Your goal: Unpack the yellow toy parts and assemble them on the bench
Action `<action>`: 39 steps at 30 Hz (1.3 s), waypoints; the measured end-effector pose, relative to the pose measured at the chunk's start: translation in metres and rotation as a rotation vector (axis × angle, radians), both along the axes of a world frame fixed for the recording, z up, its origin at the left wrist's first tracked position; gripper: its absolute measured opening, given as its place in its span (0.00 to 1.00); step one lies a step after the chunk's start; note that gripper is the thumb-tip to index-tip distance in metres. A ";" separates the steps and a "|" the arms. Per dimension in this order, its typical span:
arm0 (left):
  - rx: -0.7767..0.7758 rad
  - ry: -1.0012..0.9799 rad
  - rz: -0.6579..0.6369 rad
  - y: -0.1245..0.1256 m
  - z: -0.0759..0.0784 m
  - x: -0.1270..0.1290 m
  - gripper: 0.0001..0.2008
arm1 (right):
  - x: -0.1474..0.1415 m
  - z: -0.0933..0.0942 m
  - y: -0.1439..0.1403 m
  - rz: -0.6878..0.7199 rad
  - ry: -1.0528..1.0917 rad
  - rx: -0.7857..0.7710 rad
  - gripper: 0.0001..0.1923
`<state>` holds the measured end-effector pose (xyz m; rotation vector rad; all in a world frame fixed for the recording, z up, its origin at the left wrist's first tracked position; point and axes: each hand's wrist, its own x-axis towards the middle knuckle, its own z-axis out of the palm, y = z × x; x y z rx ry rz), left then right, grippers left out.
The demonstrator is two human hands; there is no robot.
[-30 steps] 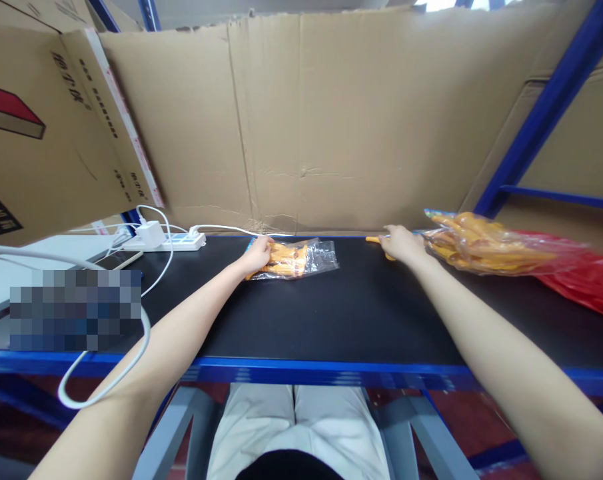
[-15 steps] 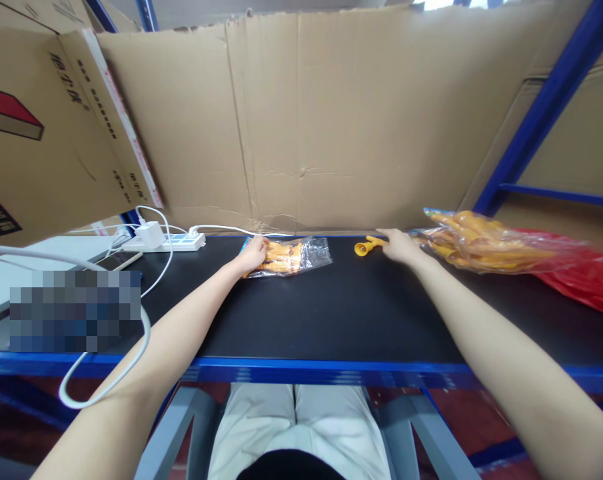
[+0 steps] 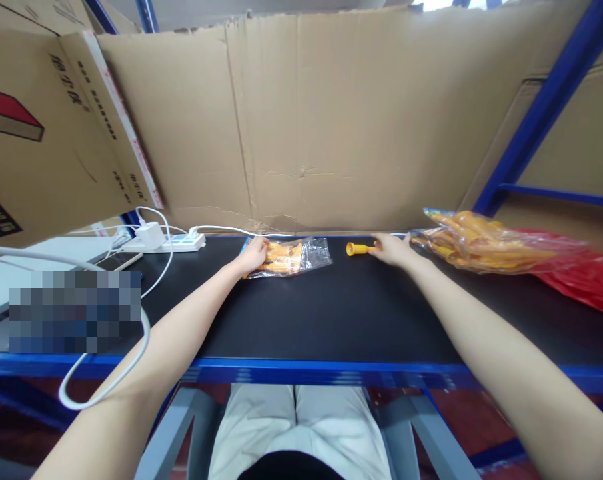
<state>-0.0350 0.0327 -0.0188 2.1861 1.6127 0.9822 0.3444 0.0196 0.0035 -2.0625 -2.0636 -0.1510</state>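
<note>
Cardboard carton (image 3: pixel 41 127), upper left: black printed characters along flap edge, sideways, too blurred to read; red-and-black graphic on side face, no legible wording. Small clear bag (image 3: pixel 288 256), back edge of worktop: no readable label. No other text legible.

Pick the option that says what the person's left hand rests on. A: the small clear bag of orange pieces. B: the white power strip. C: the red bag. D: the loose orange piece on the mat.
A: the left hand lies on the end of the small clear bag of orange pieces, while the right hand holds the loose orange piece.
</note>
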 end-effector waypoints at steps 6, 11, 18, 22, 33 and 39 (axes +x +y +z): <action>0.009 0.007 -0.003 0.000 0.000 -0.001 0.11 | 0.003 0.002 -0.003 0.056 -0.148 -0.037 0.19; 0.009 0.005 0.003 0.001 0.000 -0.001 0.10 | -0.005 0.011 -0.013 0.053 -0.241 -0.068 0.16; -0.034 0.012 0.004 -0.002 0.001 0.002 0.13 | -0.022 0.020 -0.022 0.143 -0.243 0.047 0.14; -0.023 -0.008 -0.015 -0.005 0.001 0.006 0.12 | -0.038 0.023 -0.026 0.335 -0.199 0.120 0.14; -0.043 -0.102 -0.079 -0.021 0.008 0.022 0.13 | -0.067 0.025 -0.040 0.609 -0.135 0.122 0.12; -0.050 -0.146 -0.094 -0.021 0.006 0.022 0.14 | -0.063 0.031 -0.041 0.586 -0.108 0.044 0.10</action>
